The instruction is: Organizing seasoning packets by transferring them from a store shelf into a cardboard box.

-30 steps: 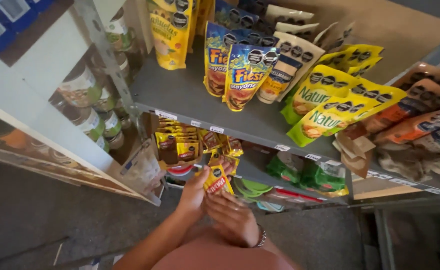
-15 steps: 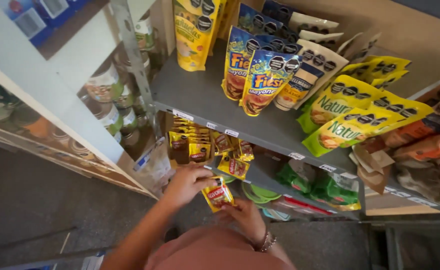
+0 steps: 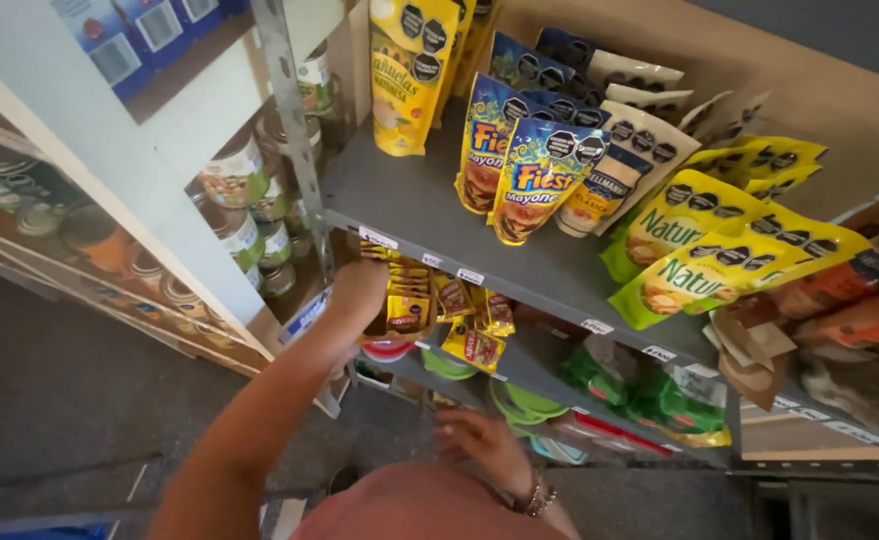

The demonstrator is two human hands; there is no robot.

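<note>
My left hand reaches up into the lower grey shelf, its fingers closed on a small yellow-and-brown packet in a row of like packets. A yellow-and-red packet lies just right of them at the shelf's edge. My right hand hovers low in front of the shelf with fingers apart and nothing in it; a bracelet is on its wrist.
The upper grey shelf carries standing pouches: yellow, blue, and green-yellow. Green packs lie further right on the lower shelf. Jars and tins fill a white rack at left. The floor is dark grey.
My left hand has lifted from in front of my body up into the lower shelf, taking the small packet with it. My right hand let go and stayed low.
</note>
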